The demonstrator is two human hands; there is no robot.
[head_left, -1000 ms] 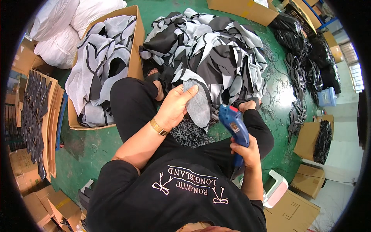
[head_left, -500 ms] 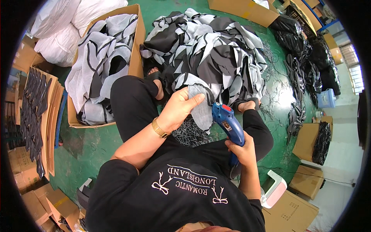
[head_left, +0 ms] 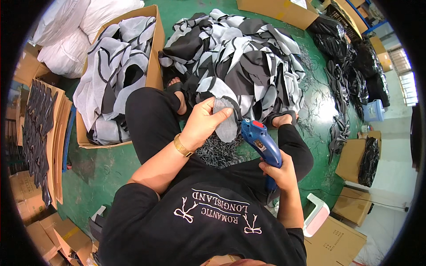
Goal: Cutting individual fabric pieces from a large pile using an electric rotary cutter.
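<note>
Pinching the gray cloth (head_left: 227,130) between thumb and fingers of our left hand (head_left: 200,124), we curl our right hand (head_left: 283,172) around a blue tool (head_left: 265,150) beside it.

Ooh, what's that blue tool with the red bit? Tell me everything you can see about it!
The blue tool has a curved, shiny body that looks like plastic, with a red patch near its front end and a small label on its side. The right hand grips it, and some blue shows below the fingers. It slants forward and left, its front end at the dark edge of the grey fabric piece. Whether they touch is too small to tell.
</note>
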